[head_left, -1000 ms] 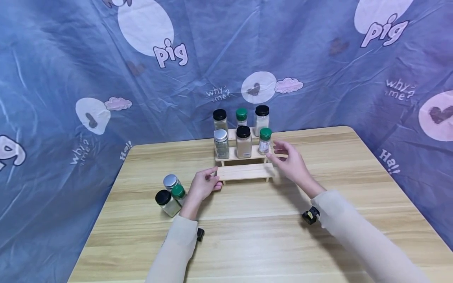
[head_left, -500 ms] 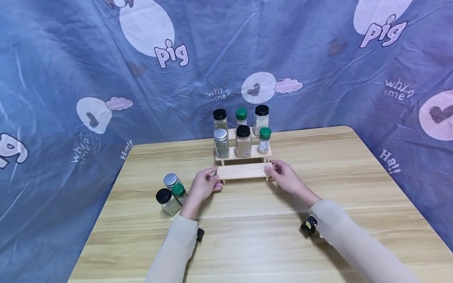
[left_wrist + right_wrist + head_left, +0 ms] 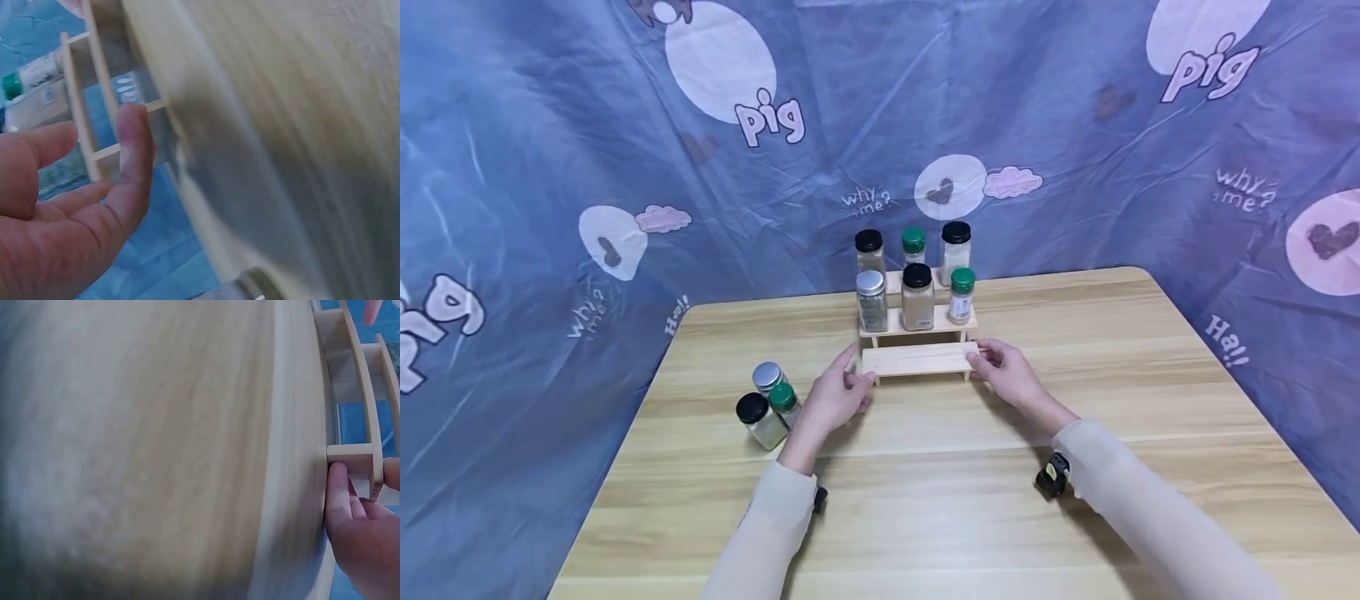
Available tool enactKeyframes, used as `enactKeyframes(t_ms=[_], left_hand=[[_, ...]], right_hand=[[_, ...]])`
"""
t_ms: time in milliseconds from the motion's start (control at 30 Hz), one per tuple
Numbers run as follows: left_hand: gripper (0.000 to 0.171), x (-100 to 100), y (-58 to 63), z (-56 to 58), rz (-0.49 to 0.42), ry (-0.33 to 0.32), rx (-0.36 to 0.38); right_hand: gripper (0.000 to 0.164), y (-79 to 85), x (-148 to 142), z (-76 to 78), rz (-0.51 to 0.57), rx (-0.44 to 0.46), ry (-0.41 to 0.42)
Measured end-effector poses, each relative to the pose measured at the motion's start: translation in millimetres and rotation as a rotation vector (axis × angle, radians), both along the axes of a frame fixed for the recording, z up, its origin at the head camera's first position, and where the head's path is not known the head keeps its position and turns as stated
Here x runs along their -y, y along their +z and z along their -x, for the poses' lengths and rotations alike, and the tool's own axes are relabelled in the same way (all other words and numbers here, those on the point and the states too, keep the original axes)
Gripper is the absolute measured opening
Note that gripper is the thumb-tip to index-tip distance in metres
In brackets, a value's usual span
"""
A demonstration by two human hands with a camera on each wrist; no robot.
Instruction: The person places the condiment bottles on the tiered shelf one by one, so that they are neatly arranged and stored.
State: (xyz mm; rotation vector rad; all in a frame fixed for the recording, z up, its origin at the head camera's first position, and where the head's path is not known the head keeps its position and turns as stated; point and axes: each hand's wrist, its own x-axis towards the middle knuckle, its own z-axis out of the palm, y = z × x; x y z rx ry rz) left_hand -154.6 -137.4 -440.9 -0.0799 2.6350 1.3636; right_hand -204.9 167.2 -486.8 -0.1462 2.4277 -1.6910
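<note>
A stepped wooden spice rack (image 3: 917,359) stands at the back of the table, its bare lowest tier facing me. My right hand (image 3: 1011,379) pinches the right end of that tier, thumb on top; in the right wrist view its fingers (image 3: 339,494) reach under, beside a leg. My left hand (image 3: 833,396) is by the left end, its thumb and fingers parted and holding nothing in the left wrist view. The middle tier bears a silver-capped jar (image 3: 872,306), a black-capped jar of tan powder (image 3: 918,307) and a green-capped jar (image 3: 961,302).
On the top tier stand two black-capped jars, left (image 3: 870,252) and right (image 3: 956,254), around a green-capped jar (image 3: 913,242). Left of my left forearm cluster a silver-capped jar (image 3: 768,377), a green-capped jar (image 3: 784,398) and a black-capped jar (image 3: 763,423). A blue curtain (image 3: 820,192) hangs behind the table.
My right hand has come down from beside the middle tier's green-capped jar to the lowest tier's right end and grips it. My left hand has let go of the left end, fingers spreading.
</note>
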Motion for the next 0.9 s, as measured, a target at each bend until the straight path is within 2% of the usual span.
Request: enactKeyframes(t_ms=[133, 233, 333, 433, 567, 667, 733, 800, 900], left_hand=[[0.075, 1, 11.1, -11.7, 0.063, -0.047, -0.042], [0.068, 5, 17.8, -25.2, 0.063, -0.084, -0.101], [0.056, 13, 25.2, -42.3, 0.018, -0.109, -0.202], [0.044, 25, 32.6, -61.2, -0.007, -0.106, -0.352], [0.039, 45, 39.6, -80.9, -0.009, -0.045, -0.569], [0.042, 64, 41.2, -89.6, -0.003, 0.057, -0.656], [0.048, 77, 39.9, -93.3, 0.0, 0.132, -0.656], [0.056, 89, 36.4, -96.5, 0.005, 0.201, -0.618], [0.074, 104, 28.2, -100.3, 0.0, 0.267, -0.515]], right_hand=[[0.057, -4.4, -4, 2.1, -0.001, -0.034, -0.002], [0.056, -7.1, -5, 1.9, -0.018, -0.049, -0.007], [0.058, -8.1, -5, 1.4, -0.028, -0.051, -0.008], [0.059, -9.0, -3, 1.3, -0.016, -0.04, -0.003], [0.059, -9.6, -2, 0.7, -0.013, -0.025, -0.004], [0.058, -8.8, -2, 0.2, -0.014, -0.021, -0.016], [0.058, -8.0, -2, -0.2, -0.017, -0.023, -0.024], [0.058, -7.3, -2, -0.5, -0.022, -0.019, -0.027], [0.059, -6.4, -4, -0.9, -0.042, -0.021, -0.023]])
